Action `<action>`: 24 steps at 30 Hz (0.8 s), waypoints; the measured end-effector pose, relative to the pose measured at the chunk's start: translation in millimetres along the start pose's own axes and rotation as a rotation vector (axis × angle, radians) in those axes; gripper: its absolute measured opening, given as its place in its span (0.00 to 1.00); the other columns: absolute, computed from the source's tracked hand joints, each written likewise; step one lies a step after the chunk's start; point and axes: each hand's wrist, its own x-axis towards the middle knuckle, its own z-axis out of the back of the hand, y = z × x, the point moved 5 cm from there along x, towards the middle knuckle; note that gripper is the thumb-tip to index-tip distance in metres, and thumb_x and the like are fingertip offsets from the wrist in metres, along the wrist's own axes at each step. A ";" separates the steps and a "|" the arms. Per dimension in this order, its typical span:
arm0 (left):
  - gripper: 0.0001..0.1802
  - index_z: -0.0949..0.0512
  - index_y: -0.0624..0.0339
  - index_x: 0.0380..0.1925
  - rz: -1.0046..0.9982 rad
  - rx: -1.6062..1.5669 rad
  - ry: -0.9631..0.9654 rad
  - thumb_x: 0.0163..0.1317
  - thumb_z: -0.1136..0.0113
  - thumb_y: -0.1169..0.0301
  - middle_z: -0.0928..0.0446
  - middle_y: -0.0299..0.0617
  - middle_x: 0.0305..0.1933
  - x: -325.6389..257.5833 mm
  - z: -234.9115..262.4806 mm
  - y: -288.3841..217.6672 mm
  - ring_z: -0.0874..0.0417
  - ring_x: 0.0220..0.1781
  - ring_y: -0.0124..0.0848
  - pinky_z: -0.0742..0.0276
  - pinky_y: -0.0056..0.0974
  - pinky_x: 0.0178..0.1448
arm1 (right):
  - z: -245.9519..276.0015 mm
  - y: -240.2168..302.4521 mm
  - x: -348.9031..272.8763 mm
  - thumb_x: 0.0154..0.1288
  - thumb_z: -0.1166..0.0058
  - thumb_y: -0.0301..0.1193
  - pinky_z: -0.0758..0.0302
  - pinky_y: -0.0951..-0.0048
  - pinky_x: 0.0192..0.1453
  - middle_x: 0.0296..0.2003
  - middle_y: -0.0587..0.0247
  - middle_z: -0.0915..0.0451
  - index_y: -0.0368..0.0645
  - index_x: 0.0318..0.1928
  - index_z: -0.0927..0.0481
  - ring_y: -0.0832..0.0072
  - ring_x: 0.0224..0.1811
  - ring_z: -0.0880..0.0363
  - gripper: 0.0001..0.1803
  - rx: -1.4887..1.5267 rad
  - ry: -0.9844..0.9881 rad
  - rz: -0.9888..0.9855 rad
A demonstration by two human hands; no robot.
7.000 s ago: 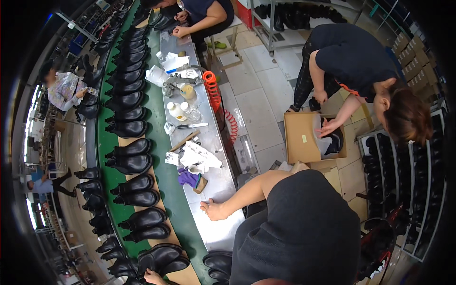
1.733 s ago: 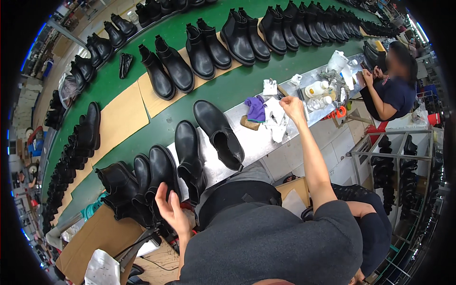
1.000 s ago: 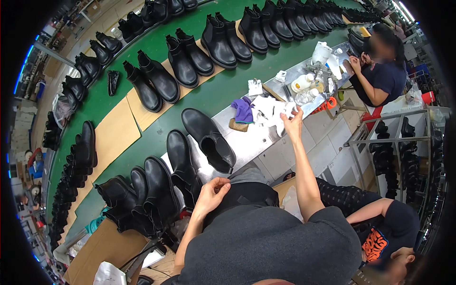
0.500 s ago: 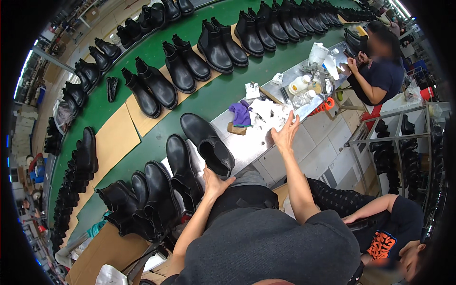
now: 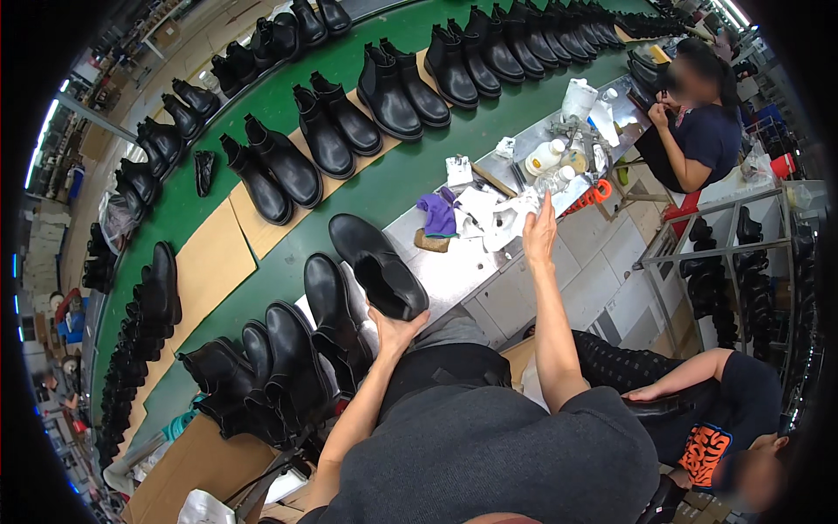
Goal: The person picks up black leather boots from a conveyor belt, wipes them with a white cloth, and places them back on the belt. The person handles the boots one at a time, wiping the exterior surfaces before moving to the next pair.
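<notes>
Right now your left hand [image 5: 397, 330] has one black boot [image 5: 371, 253], its grip closed around the heel end, at the near edge of the metal counter [image 5: 454, 278]; whether the sole touches the metal, you cannot tell from here. Your right hand [image 5: 539, 231] has its fingers stretched out, nothing visible in its grip, just beside the crumpled white cloth [image 5: 499, 223].

One more boot [image 5: 327, 293] stands left of the one you hold, toe pointing the same way. Both have smooth, glossy leather and rounded toes. Near the right hand you have one soft purple cloth [image 5: 436, 214], one rough brown block [image 5: 432, 242] partly under it, one opaque white bottle [image 5: 546, 155] and one clear bottle [image 5: 556, 179], plus one coiled orange hose [image 5: 589, 196] at the counter's edge.

Across the green surface [image 5: 305, 244], four nearer pairs of boots [image 5: 340, 127] stand on flat tan cardboard [image 5: 205, 262]; beyond them the row is too crowded to count. Two co-workers are at your right.
</notes>
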 end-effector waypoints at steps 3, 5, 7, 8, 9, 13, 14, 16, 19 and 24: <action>0.63 0.56 0.65 0.68 -0.023 -0.322 -0.093 0.40 0.21 0.63 0.40 0.56 0.62 1.7 18.3 -51.8 0.36 0.64 0.43 0.38 0.46 0.67 | 16.0 20.4 16.3 0.55 0.54 0.17 0.27 0.57 0.54 0.51 0.43 0.25 0.37 0.63 0.32 0.48 0.52 0.25 0.31 -0.017 0.087 0.087; 0.57 0.55 0.62 0.69 0.074 -0.536 -0.091 0.47 0.24 0.68 0.37 0.54 0.63 1.8 29.6 -79.7 0.33 0.64 0.41 0.37 0.43 0.66 | 31.2 29.3 26.2 0.54 0.54 0.16 0.26 0.56 0.52 0.48 0.45 0.23 0.39 0.62 0.30 0.50 0.51 0.23 0.31 -0.042 0.083 0.093; 0.53 0.55 0.61 0.69 0.140 -0.632 -0.112 0.52 0.27 0.69 0.37 0.53 0.63 0.9 41.4 -109.2 0.33 0.64 0.39 0.39 0.42 0.67 | 49.1 34.3 31.6 0.52 0.54 0.16 0.25 0.56 0.49 0.44 0.48 0.21 0.40 0.61 0.29 0.51 0.49 0.22 0.32 -0.049 -0.035 0.088; 0.53 0.55 0.61 0.69 0.132 -0.658 -0.131 0.50 0.26 0.69 0.34 0.51 0.58 1.8 48.1 -117.9 0.30 0.60 0.38 0.35 0.42 0.64 | 55.8 31.9 32.8 0.49 0.55 0.15 0.25 0.59 0.51 0.41 0.51 0.20 0.40 0.59 0.26 0.55 0.48 0.21 0.32 -0.028 -0.103 0.095; 0.54 0.54 0.61 0.68 0.123 -0.684 -0.151 0.49 0.25 0.69 0.31 0.50 0.54 2.1 56.4 -125.4 0.27 0.56 0.36 0.31 0.41 0.62 | 59.8 30.4 32.9 0.49 0.56 0.15 0.25 0.61 0.51 0.41 0.51 0.20 0.40 0.57 0.24 0.55 0.47 0.21 0.31 -0.004 -0.077 0.076; 0.50 0.51 0.66 0.67 0.184 -0.764 -0.038 0.51 0.28 0.71 0.30 0.50 0.55 -1.6 82.3 -153.2 0.25 0.56 0.36 0.30 0.41 0.63 | 80.7 27.3 21.9 0.45 0.60 0.13 0.26 0.69 0.54 0.45 0.54 0.20 0.39 0.49 0.18 0.61 0.48 0.21 0.29 0.159 0.025 -0.056; 0.48 0.49 0.67 0.68 0.199 -0.793 -0.023 0.53 0.29 0.71 0.29 0.50 0.56 -1.0 85.1 -151.1 0.24 0.56 0.36 0.30 0.40 0.63 | 78.0 11.4 18.8 0.45 0.61 0.13 0.26 0.68 0.55 0.45 0.55 0.20 0.39 0.46 0.17 0.62 0.49 0.21 0.28 0.285 -0.010 -0.014; 0.48 0.50 0.67 0.68 0.210 -0.795 0.020 0.53 0.30 0.71 0.29 0.50 0.56 -0.5 89.0 -152.2 0.24 0.56 0.36 0.30 0.40 0.63 | 57.5 -42.4 7.8 0.54 0.61 0.13 0.24 0.62 0.57 0.47 0.59 0.22 0.43 0.40 0.17 0.63 0.52 0.23 0.21 0.959 0.009 -0.352; 0.51 0.50 0.67 0.69 0.189 -0.795 0.037 0.50 0.27 0.73 0.28 0.50 0.55 -0.7 93.6 -153.5 0.24 0.56 0.35 0.29 0.40 0.63 | 39.0 -71.4 6.1 0.65 0.59 0.19 0.21 0.62 0.53 0.48 0.57 0.23 0.46 0.45 0.21 0.62 0.52 0.22 0.15 1.662 0.011 -0.544; 0.57 0.49 0.67 0.70 0.064 -0.582 -0.015 0.42 0.22 0.75 0.35 0.50 0.58 -6.9 98.8 -156.2 0.26 0.57 0.36 0.25 0.37 0.60 | 20.7 -100.1 64.4 0.70 0.48 0.33 0.19 0.68 0.32 0.44 0.60 0.18 0.41 0.54 0.25 0.70 0.38 0.17 0.16 1.245 -0.015 -0.728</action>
